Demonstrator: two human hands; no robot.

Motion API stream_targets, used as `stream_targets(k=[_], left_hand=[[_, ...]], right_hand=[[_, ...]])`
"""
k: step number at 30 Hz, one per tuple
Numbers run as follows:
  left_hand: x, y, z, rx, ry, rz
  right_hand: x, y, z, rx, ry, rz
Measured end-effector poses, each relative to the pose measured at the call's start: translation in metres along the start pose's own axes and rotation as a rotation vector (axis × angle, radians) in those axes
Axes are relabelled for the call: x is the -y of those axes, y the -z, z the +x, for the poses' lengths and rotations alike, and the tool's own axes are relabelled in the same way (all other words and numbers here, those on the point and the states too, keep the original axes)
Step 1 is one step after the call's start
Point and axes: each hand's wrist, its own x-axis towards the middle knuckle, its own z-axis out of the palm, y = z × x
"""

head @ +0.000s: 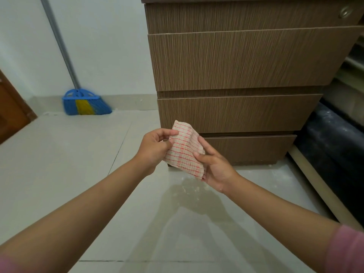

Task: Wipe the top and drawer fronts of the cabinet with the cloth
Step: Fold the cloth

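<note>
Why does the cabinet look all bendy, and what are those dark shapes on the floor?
In the head view, the wide-angle lens bows and tilts the cabinet; the dark shapes on the glossy floor are soft shadows or reflections of the arms, below the left hand, the right hand and the cloth; the broom looks slightly soft.

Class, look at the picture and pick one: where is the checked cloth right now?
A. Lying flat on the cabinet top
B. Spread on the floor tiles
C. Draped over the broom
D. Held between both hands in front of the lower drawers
D: the checked cloth is pinched by the left hand and the right hand in front of the cabinet, off the floor.
</note>
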Motion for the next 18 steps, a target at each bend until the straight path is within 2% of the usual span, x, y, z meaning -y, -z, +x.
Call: stream_targets(k=[5, 12, 18], left_hand=[[0.007, 0.003, -0.004, -0.001, 0.01, 0.05], [0.009, -0.002, -0.008, 0.108, 0.008, 0.019], [-0.049, -0.017, -0.015, 0.064, 0.08, -0.048]], right_hand=[[0.004, 0.003, -0.003, -0.147, 0.129, -0.196], [0.012, 0.008, -0.009, -0.196, 0.211, -0.404], [0.079, -0.025, -0.029, -0.264, 0.208, -0.476]])
